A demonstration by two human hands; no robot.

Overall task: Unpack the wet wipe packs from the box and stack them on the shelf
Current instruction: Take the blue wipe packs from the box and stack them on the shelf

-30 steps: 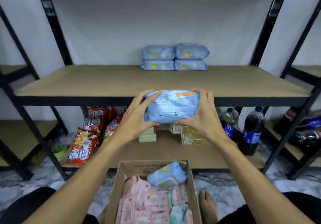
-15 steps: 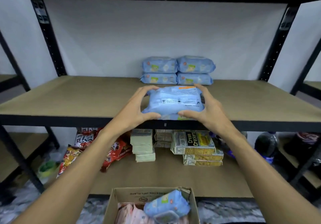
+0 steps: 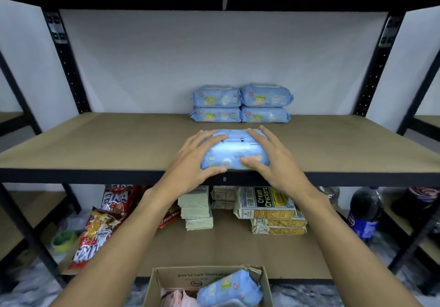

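I hold the blue wet wipe pack [image 3: 235, 148] between both hands. My left hand [image 3: 195, 161] grips its left end and my right hand [image 3: 273, 161] grips its right end, with fingers on top and thumbs on the front side. The pack lies long-ways from left to right, along the front edge of the middle shelf [image 3: 95, 144]. It looks like it rests there, but I cannot tell for sure. The four stacked packs [image 3: 240, 103] sit straight behind it by the back wall [image 3: 214, 56], two on two, well apart from my pack. So I think the next push goes straight away from me, with both hands the same. The box [image 3: 166, 280] below has another blue pack [image 3: 228, 290] inside.
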